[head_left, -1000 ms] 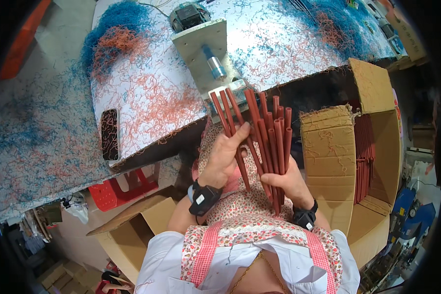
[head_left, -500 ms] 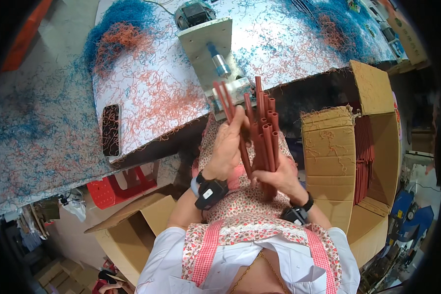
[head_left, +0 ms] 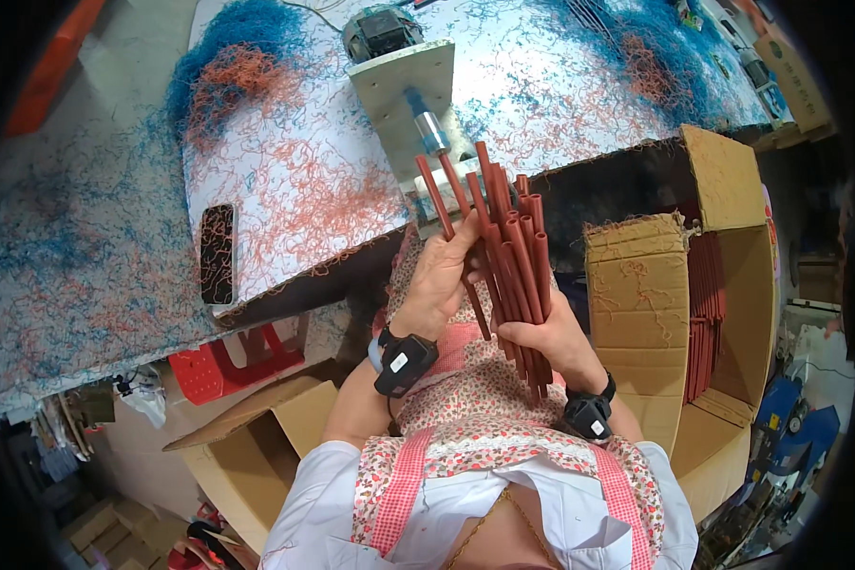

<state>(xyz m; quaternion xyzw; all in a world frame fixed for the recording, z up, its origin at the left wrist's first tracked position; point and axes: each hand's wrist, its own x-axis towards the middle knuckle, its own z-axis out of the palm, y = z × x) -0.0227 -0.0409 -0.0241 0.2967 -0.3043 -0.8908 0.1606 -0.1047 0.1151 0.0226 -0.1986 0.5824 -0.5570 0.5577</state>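
Near the worktop's [head_left: 285, 190] front edge, the right hand [head_left: 551, 337] grips a fanned bundle of red tubes [head_left: 513, 266]; the left hand [head_left: 437, 280] pinches one tube, aimed at the small machine [head_left: 427, 119]. Most tubes seem unprocessed; more fill the right-hand cardboard box [head_left: 731, 285].

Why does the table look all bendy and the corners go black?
Head view: the fisheye lens bows the table edge and blackens the corners; light is even and soft, so the red sticks in the right hand and left hand look sharp, no glare.
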